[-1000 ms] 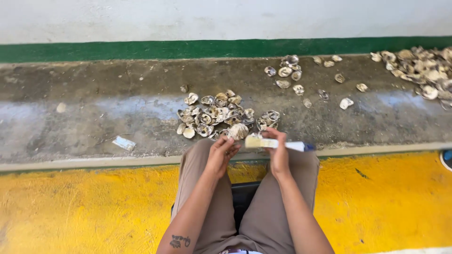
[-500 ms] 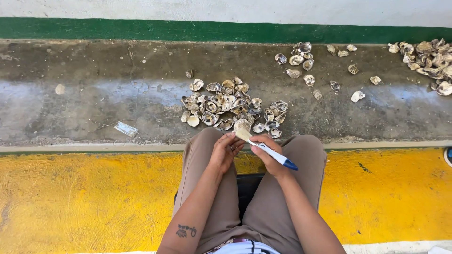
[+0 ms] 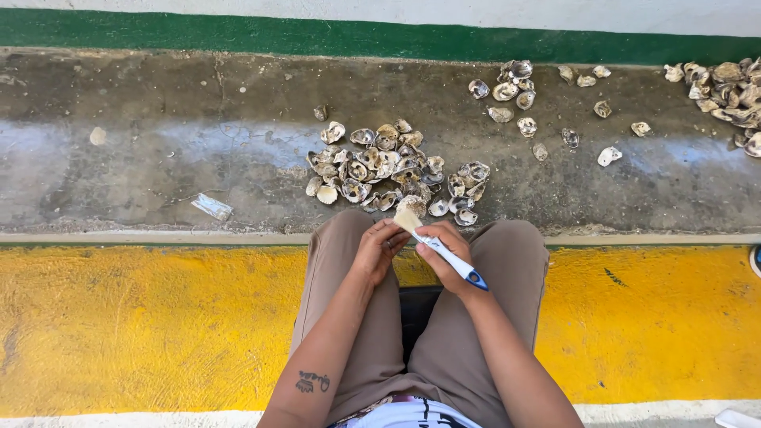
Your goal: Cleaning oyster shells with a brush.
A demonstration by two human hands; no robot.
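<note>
Where the view is taken from above the seated person, the largest area is occupied by a yellow painted floor band (image 3: 119, 325), worn and scuffed, on which the person's knees in tan trousers (image 3: 476, 317) are seen. Beyond it, a grey concrete channel (image 3: 158, 150) is laid across the full width, stained and damp in patches, and it is bordered on the far side by a green painted stripe (image 3: 238, 33) below a white wall (image 3: 396, 8). A large heap of empty shells (image 3: 392, 170) is spread on the concrete just ahead of the knees; a looser scatter of shells (image 3: 523, 99) is placed farther off to the right, and a third pile (image 3: 729, 91) is cut by the right edge. A small flattened wrapper (image 3: 212, 208) is seen on the concrete to the left, well apart from the heap. The left hand (image 3: 376, 252) is held above the left knee with the fingers curled inward; whether a shell is enclosed cannot be told, as the palm is hidden. The right hand (image 3: 445, 257) is closed around the white handle of a small brush (image 3: 436, 246), whose pale bristles are pointed toward the left hand's fingertips and whose blue handle end is projected past the wrist. A small tattoo (image 3: 311, 382) is marked on the left forearm.
</note>
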